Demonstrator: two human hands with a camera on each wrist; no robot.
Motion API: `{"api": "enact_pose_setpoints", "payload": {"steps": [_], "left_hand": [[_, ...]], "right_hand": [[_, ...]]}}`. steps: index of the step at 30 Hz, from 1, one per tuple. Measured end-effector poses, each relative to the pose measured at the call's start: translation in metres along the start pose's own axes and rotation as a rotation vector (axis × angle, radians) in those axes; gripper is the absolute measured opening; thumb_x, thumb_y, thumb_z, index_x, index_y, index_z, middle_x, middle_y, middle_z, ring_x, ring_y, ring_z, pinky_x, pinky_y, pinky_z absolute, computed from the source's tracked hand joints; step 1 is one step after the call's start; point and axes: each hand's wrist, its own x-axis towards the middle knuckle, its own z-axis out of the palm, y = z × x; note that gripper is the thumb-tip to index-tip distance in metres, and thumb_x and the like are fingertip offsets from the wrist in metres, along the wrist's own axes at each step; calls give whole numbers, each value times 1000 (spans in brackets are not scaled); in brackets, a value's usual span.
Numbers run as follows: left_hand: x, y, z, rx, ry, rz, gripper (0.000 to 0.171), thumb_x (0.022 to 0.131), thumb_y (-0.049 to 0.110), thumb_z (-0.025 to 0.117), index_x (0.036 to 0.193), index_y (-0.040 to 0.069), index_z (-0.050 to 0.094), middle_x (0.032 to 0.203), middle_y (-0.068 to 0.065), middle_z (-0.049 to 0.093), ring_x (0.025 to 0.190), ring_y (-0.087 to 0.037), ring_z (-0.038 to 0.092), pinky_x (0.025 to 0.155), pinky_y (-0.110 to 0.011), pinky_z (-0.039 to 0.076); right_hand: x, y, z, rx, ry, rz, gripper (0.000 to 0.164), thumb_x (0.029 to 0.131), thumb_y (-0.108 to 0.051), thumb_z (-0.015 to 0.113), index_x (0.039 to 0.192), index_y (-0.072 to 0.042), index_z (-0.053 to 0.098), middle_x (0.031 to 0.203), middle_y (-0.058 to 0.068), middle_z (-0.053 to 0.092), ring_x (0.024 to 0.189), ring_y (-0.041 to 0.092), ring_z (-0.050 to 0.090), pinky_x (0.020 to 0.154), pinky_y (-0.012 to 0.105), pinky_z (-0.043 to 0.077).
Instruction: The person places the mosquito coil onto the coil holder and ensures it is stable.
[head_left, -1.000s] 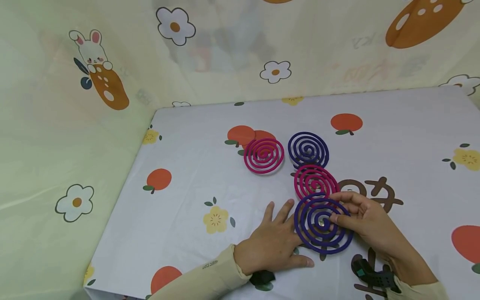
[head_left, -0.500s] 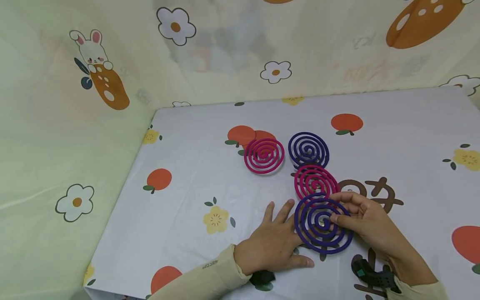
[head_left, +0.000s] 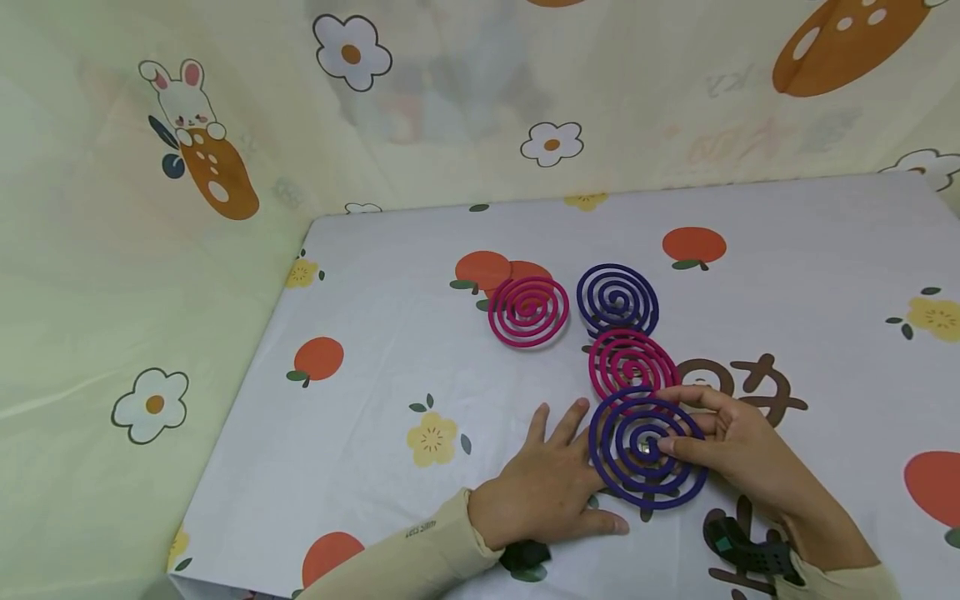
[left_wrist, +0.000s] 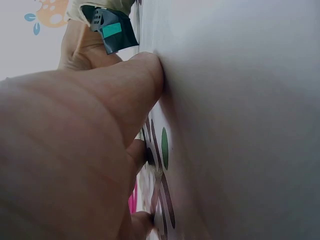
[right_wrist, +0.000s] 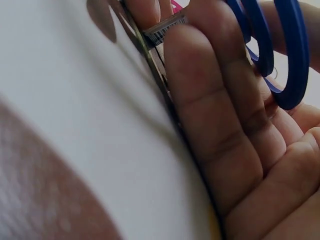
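My right hand point(head_left: 738, 442) holds the near blue spiral coil point(head_left: 597, 450), shaped like a mosquito coil, with the thumb over its rings. The coil appears raised and overlaps fingers of my left hand point(head_left: 536, 492), which rests palm down on the cloth with fingers spread. Behind lies a pink spiral coil point(head_left: 596, 367), partly under the blue one, and past it a second blue coil point(head_left: 617, 300). Another pink coil point(head_left: 527, 311) lies apart to the left. In the right wrist view, a small piece with barcode-like stripes point(right_wrist: 167, 27) shows by the fingertips; its kind is unclear.
A white cloth point(head_left: 375, 317) printed with fruit, flowers and brown characters covers the table. Patterned curtain walls point(head_left: 450, 108) stand behind and to the left. Dark wrist devices sit on both wrists, the right one point(head_left: 746, 550) plainer to see.
My right thumb and fingers have shifted slightly on the near blue coil. The left hand and the other coils look the same.
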Motion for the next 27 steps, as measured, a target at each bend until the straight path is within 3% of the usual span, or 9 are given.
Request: {"api": "enact_pose_setpoints", "payload": {"steps": [27], "left_hand": [[-1, 0, -3, -1, -3, 1, 85, 96, 77, 45, 166, 43, 10, 177, 0, 2, 161, -33, 0, 122, -67, 19]], "right_hand": [[0, 0, 2, -15, 41, 1, 53, 97, -6, 73, 144, 5, 48, 108, 14, 79, 94, 22, 78, 80, 27, 61]]}}
